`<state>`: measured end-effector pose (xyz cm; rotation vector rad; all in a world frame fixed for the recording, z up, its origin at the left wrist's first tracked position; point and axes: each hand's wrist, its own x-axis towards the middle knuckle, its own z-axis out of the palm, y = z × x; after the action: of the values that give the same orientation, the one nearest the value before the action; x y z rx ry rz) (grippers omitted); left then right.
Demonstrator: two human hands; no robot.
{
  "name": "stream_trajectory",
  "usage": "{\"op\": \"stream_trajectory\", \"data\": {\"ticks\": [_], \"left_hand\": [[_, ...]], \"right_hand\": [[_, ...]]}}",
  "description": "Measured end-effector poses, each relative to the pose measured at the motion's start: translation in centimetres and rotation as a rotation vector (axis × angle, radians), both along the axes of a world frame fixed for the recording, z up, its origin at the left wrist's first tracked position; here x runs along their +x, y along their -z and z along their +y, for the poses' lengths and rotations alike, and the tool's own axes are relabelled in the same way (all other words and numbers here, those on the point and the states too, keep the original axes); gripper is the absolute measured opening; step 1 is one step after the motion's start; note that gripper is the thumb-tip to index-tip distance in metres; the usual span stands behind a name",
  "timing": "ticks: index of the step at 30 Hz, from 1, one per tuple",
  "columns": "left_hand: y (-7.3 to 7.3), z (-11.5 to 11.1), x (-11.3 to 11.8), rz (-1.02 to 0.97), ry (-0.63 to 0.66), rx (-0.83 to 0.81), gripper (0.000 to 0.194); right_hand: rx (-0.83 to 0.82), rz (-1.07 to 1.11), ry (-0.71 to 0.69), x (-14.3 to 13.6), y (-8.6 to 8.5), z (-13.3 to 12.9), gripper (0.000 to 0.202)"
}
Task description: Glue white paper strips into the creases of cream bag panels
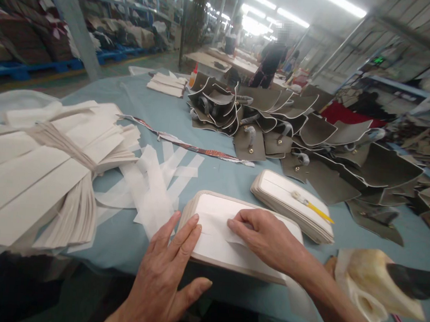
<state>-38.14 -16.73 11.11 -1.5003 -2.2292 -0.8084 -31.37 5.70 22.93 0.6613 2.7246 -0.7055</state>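
Note:
A stack of white rounded panels with beige edges (212, 207) lies at the front of the table. Flat on its left end rests my left hand (174, 260), fingers stretched and thumb apart. Over the middle of the same stack is my right hand (258, 229), its fingers pinched on a thin white strip (234, 236) that lies along the top panel. Part of the strip is hidden under the hand. Behind and to the right sits a second stack of panels (275, 184), with a brush with a yellow handle (312, 206) on top.
Translucent white strips (155, 177) are scattered left of the stack, beside tied bundles of beige pieces (50, 170). A long brown-and-white strip (187, 144) crosses the table. Grey bag pieces with handles (252, 139) pile up behind. A cut-open yellowish container (364, 272) stands at right.

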Motion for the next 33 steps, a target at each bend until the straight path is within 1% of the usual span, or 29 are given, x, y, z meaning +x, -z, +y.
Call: {"op": "stream_trajectory", "data": {"ticks": [5,8,11,15,18,20,22,26,30,33], "left_hand": [[0.1,0.7,-0.5,0.061,-0.019,-0.047,0.072],[0.0,0.9,-0.6,0.105,-0.035,-0.063,0.072],[-0.2,1.1,-0.5,0.143,-0.052,-0.083,0.07],[-0.3,1.2,-0.2,0.165,-0.083,-0.097,0.067],[-0.2,1.3,0.0,0.162,-0.105,-0.096,0.07],[0.0,1.3,0.0,0.157,-0.112,-0.097,0.071],[0.0,1.4,0.1,0.159,-0.119,-0.101,0.07],[-0.2,1.5,0.3,0.156,-0.136,-0.105,0.066],[-0.5,1.6,0.3,0.164,-0.129,-0.133,0.063],[-0.3,1.4,0.1,0.149,-0.12,-0.17,0.065]], "right_hand": [[0.03,-0.004,0.017,0.1,-0.5,-0.3,0.03],[0.003,0.037,0.025,0.5,-0.7,0.2,0.025],[-0.053,0.042,0.04,1.3,-0.6,1.5,0.023],[-0.161,0.02,0.077,2.9,-0.5,3.9,0.027],[-0.241,0.067,0.108,4.4,0.0,5.4,0.03],[-0.26,0.111,0.127,5.4,0.5,6.0,0.032],[-0.23,0.142,0.149,6.2,1.0,6.2,0.033],[-0.096,0.177,0.184,7.2,1.9,6.1,0.034],[0.022,0.189,0.198,7.5,2.0,5.9,0.028],[0.087,0.19,0.221,7.7,2.1,6.2,0.024]]}}
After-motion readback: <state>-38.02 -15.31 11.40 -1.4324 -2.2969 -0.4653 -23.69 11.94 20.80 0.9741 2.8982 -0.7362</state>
